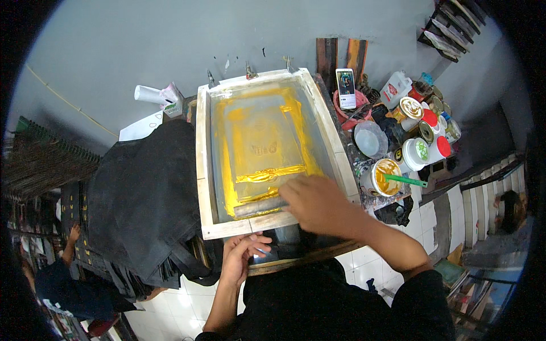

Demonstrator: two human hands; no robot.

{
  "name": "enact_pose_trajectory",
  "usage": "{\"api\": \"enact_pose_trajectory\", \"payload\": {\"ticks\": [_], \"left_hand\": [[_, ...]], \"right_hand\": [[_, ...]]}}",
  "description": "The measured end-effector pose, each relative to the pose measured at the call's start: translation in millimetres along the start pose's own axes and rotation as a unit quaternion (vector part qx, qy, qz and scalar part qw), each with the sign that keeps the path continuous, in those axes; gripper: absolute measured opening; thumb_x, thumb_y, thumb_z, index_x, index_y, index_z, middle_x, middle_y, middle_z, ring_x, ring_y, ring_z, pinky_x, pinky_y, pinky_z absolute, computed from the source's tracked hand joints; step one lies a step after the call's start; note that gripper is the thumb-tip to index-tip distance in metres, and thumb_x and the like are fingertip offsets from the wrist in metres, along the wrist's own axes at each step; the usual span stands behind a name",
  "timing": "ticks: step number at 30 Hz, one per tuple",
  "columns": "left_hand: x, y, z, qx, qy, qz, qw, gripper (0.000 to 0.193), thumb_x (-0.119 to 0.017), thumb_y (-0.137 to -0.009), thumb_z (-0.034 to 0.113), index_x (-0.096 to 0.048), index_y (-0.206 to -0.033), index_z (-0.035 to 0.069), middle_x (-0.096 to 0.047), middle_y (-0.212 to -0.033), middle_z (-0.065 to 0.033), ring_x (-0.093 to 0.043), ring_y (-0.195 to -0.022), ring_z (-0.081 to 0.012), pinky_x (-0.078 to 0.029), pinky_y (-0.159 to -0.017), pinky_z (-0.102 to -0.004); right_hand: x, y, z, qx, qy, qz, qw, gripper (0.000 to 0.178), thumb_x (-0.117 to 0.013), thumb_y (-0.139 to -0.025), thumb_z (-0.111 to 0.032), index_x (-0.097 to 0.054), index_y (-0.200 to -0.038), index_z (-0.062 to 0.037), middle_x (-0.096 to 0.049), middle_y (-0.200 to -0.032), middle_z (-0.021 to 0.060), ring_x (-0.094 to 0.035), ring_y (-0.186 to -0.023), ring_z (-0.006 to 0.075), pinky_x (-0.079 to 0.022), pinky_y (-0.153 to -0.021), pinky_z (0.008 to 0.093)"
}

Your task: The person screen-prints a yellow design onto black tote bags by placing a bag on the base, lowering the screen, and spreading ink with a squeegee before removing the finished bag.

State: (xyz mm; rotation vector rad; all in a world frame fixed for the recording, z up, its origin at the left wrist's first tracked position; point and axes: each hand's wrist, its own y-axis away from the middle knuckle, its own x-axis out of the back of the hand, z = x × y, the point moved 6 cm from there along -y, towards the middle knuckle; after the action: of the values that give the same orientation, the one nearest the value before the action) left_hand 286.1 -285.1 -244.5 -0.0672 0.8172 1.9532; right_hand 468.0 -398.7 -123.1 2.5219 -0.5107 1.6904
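Observation:
A white-edged screen printing frame (202, 170) lies before me, its mesh smeared with yellow ink (270, 173) around a faint print area. My right hand (314, 206) is closed on the right end of a squeegee (259, 208), whose blade rests on the mesh near the frame's front edge. Yellow ink lies in a thick line just beyond the squeegee. My left hand (242, 254) is just below the frame's front edge, fingers loosely bent and partly apart, with no held thing visible. Whether it touches the frame, I cannot tell.
Clamps (250, 71) hold the frame's far edge. At right stand an ink tub (382, 179) with a green spatula (406, 180), several containers and a phone (345, 89). Black fabric bags (142, 199) are piled at left. Another person (74, 290) is at lower left.

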Motion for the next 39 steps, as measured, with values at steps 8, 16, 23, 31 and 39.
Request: {"api": "enact_pose_trajectory", "payload": {"ticks": [8, 16, 23, 31, 39], "left_hand": [[1, -1, 0, 0.028, -0.002, 0.013, 1.0, 0.031, -0.055, -0.093, 0.012, -0.061, -0.114, -0.011, -0.073, -0.102, -0.0244, -0.073, -0.084, -0.025, -0.058, -0.072, -0.0311], [2, -3, -9, 0.094, 0.102, 0.014, 0.99, 0.044, -0.05, -0.091, 0.009, -0.053, -0.128, -0.016, -0.069, -0.116, -0.0302, -0.074, -0.099, -0.0332, -0.062, -0.088, -0.0395], [10, -5, -34, 0.145, 0.266, 0.03, 0.952, 0.052, -0.042, -0.093, 0.012, -0.048, -0.135, -0.016, -0.061, -0.132, -0.0335, -0.066, -0.118, -0.0412, -0.059, -0.096, -0.0447], [-10, -25, 64, -0.013, -0.117, -0.08, 0.99, 0.033, -0.052, -0.101, 0.016, -0.066, -0.125, -0.003, -0.074, -0.109, -0.0194, -0.072, -0.096, -0.022, -0.058, -0.076, -0.0354], [-33, -131, 192, -0.401, -0.631, 0.123, 0.652, 0.034, -0.077, -0.083, 0.012, -0.071, -0.115, 0.002, -0.067, -0.124, -0.0173, -0.055, -0.127, -0.0373, -0.033, -0.114, -0.0472]], "right_hand": [[-14, -48, 37, 0.031, 0.049, 0.061, 0.996, 0.011, -0.059, -0.089, -0.013, -0.055, -0.095, -0.0058, -0.062, -0.093, 0.0134, -0.063, -0.086, 0.0365, -0.051, -0.078, 0.049], [13, -197, 157, -0.059, 0.1, -0.039, 0.993, 0.035, -0.066, -0.091, -0.023, -0.06, -0.12, -0.0044, -0.071, -0.107, 0.0194, -0.067, -0.104, 0.0402, -0.052, -0.09, 0.0511], [2, -227, 171, -0.063, 0.116, -0.009, 0.991, 0.047, -0.071, -0.087, -0.026, -0.061, -0.127, -0.0033, -0.07, -0.115, 0.0195, -0.067, -0.107, 0.0388, -0.052, -0.093, 0.0487], [-18, -184, 146, -0.032, 0.135, 0.04, 0.989, 0.035, -0.073, -0.087, -0.032, -0.059, -0.103, -0.004, -0.07, -0.104, 0.0146, -0.068, -0.101, 0.0352, -0.053, -0.084, 0.0489], [-27, -130, 100, 0.002, 0.114, 0.068, 0.991, 0.034, -0.073, -0.087, -0.034, -0.056, -0.098, -0.0069, -0.067, -0.096, 0.013, -0.067, -0.095, 0.0349, -0.052, -0.078, 0.0486]]}}
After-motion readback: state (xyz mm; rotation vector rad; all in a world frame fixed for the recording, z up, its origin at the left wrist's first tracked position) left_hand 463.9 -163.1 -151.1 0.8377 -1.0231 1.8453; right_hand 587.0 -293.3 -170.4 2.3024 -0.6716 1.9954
